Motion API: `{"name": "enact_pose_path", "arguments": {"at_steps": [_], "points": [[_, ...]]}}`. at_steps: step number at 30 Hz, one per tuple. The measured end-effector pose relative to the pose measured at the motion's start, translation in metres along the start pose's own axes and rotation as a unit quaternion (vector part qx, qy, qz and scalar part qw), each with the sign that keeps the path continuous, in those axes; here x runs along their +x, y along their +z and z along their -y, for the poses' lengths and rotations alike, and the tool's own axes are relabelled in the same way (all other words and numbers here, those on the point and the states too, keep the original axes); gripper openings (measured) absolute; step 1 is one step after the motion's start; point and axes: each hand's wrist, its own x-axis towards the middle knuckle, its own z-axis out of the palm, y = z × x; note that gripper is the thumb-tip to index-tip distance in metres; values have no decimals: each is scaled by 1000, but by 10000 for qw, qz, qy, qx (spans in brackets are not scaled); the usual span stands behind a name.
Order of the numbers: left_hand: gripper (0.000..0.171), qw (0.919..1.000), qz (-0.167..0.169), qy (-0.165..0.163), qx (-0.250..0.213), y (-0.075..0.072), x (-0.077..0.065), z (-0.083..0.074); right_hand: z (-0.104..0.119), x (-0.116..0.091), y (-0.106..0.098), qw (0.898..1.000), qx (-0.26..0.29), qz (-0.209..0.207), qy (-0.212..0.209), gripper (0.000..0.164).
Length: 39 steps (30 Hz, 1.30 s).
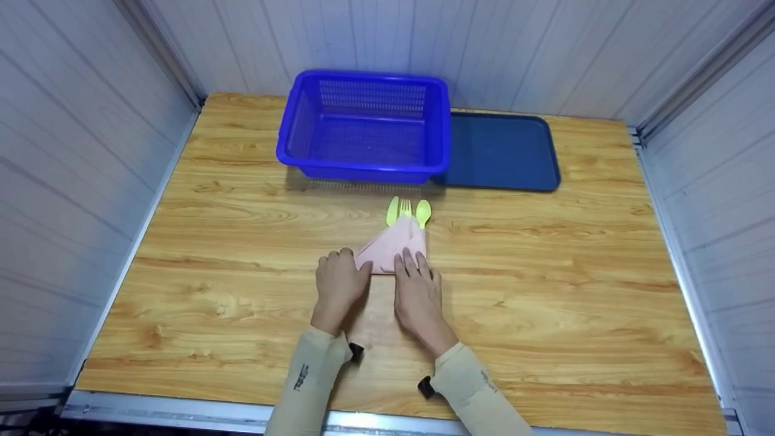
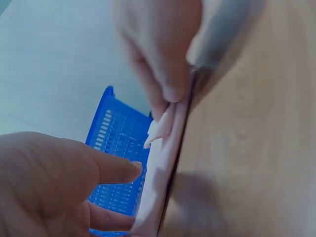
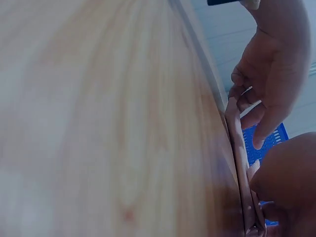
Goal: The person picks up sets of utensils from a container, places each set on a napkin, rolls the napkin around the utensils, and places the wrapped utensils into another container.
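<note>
A pink napkin (image 1: 393,245) lies folded on the table, its top narrowing to a point. Out of its upper end stick a yellow-green knife (image 1: 393,211), a fork (image 1: 405,208) and a spoon (image 1: 423,211); the napkin hides their lower parts. My right hand (image 1: 419,295) presses its fingers onto the lower right of the napkin. At the napkin's left corner is my left hand (image 1: 341,280), fingers touching the cloth and thumb spread toward the lower edge. In the left wrist view a small flap (image 2: 159,138) of the napkin stands up beside the right fingertips.
A blue plastic basket (image 1: 363,169) stands behind the cutlery near the back wall. Partly behind its right side lies a dark blue tray (image 1: 505,151). Pale panel walls (image 1: 387,36) enclose the wooden table (image 1: 575,290) at the back and both sides.
</note>
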Motion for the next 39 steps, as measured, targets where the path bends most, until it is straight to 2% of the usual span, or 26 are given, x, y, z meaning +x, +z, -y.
{"name": "enact_pose_path", "arguments": {"at_steps": [6, 9, 11, 15, 19, 22, 26, 30, 34, 36, 39], "points": [[24, 9964, 215, -287, -762, -6, 6, 2, -3, 2, -1, 10000, 30, -26, -20, 43], [19, 9904, 159, -328, -1333, -8, 7, -3, -4, 2, -1, 9998, 99, -157, -30, 42], [18, 9862, 18, -244, -1638, -9, 6, -8, -5, 3, -1, 9994, 170, -299, -55, 40], [17, 9758, -268, 45, -2171, -7, 3, -24, -8, 4, -1, 9981, 338, -499, -124, 39], [13, 9669, -498, 438, -2464, -1, -1, -41, -9, 5, -3, 9981, 467, -389, -90, 46], [11, 9631, -610, 850, -2478, 8, -3, -50, -10, 6, -5, 9986, 452, -272, -54, 56], [15, 9655, -541, 1341, -2163, 16, -6, -56, -11, 6, -4, 9963, 643, -574, -45, 55], [31, 9692, -86, 1595, -1874, 21, -9, -56, -12, 7, 1, 9829, 1249, -1346, 147, 29], [43, 9634, 480, 1829, -1898, 24, -9, -52, -12, 9, 5, 9613, 1820, -2017, 469, 16], [45, 9595, 577, 1929, -1972, 27, -8, -49, -11, 11, 6, 9506, 2066, -2232, 624, 11], [42, 9547, 551, 2030, -2105, 29, -7, -45, -11, 14, 6, 9336, 2514, -2397, 882, 4]]}}
